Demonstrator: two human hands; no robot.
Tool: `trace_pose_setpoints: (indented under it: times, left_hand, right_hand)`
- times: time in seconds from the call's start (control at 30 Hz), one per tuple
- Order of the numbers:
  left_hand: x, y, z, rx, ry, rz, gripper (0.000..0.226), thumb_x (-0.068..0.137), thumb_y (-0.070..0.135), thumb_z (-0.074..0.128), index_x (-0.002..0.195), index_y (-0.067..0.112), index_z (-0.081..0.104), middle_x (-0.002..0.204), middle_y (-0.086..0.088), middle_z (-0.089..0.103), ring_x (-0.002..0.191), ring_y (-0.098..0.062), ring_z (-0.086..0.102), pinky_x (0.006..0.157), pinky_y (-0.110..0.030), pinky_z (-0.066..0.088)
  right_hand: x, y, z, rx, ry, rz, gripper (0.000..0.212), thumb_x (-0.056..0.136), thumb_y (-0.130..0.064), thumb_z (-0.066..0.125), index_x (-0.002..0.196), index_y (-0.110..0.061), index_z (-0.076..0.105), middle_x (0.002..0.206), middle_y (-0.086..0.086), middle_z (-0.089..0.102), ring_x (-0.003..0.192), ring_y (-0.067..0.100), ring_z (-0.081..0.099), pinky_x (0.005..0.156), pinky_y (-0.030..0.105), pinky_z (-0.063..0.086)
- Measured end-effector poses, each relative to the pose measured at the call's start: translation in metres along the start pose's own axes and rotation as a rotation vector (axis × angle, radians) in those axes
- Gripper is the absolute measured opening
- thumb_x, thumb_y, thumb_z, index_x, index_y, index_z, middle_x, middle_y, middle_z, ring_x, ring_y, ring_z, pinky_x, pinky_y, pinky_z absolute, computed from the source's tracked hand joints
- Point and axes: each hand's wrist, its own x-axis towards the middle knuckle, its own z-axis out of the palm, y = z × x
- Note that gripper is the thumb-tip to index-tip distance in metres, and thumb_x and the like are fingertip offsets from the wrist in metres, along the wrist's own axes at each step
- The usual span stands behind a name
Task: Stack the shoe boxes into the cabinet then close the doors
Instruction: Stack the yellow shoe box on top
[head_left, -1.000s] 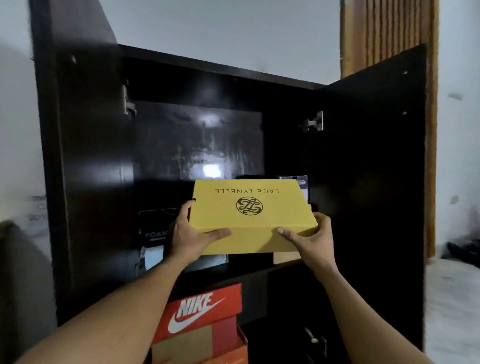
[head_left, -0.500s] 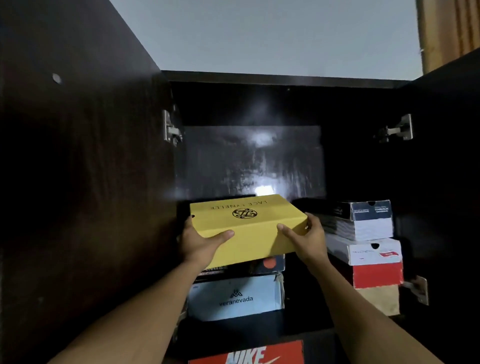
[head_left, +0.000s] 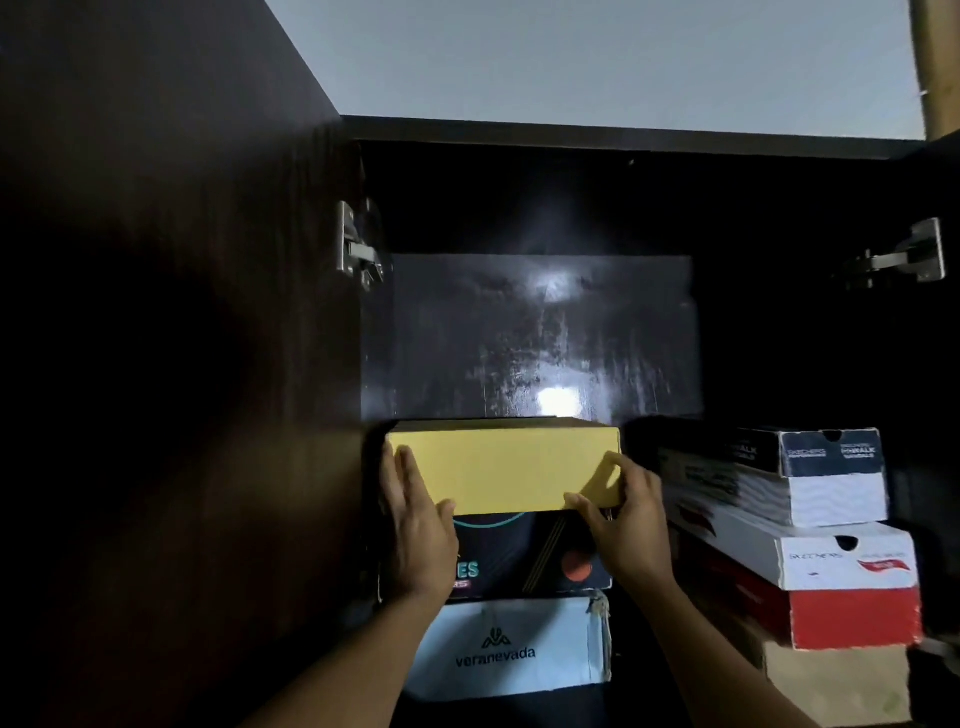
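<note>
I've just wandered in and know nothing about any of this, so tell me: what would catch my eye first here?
The bright yellow box glows against the dark cabinet, lying on a black box at the top of the left stack. The left hand and the right hand rest on its lower front corners. On the right stands a second stack of white and red boxes.

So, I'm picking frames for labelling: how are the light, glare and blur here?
Head view: dim overall, the left door nearly black; a glare spot on the glossy back panel; the yellow box is readable, the right hand casting a shadow on it; the stacked boxes at right look smeared.
</note>
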Motion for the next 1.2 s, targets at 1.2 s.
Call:
trace_pose_setpoints:
  times: [1.2]
  left_hand:
    - [-0.121, 0.155, -0.028, -0.198, -0.755, 0.103, 0.074, 0.086, 0.049, 0.064, 0.148, 0.019, 0.037, 0.156, -0.001, 0.033, 0.144, -0.021, 0.032, 0.115, -0.035, 0.033]
  right_hand:
    - [-0.133, -0.039, -0.242, -0.451, -0.112, 0.326, 0.072, 0.087, -0.042, 0.069, 0.148, -0.018, 0.04, 0.148, 0.003, 0.039, 0.137, 0.024, 0.044, 0.11, 0.025, 0.032]
